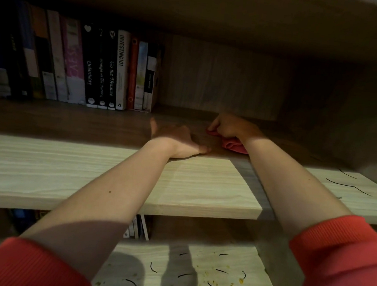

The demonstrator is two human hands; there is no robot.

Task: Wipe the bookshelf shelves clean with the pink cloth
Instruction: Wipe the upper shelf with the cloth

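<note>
Both my arms reach into the bookshelf over a pale wooden shelf (66, 173). My right hand (232, 127) grips the bunched pink cloth (233, 145) and presses it on the shaded back part of the shelf. To its left, my left hand (176, 139) lies flat on the same shelf with fingers straight, holding nothing. Part of the cloth is hidden under my right hand.
A row of upright books (76, 64) fills the back left of this shelf. Dark hair strands (348, 185) lie at the shelf's right end. The shelf below (194, 275) carries hairs and yellow crumbs. More books (138, 228) stand beneath. A side wall (345, 106) closes the right.
</note>
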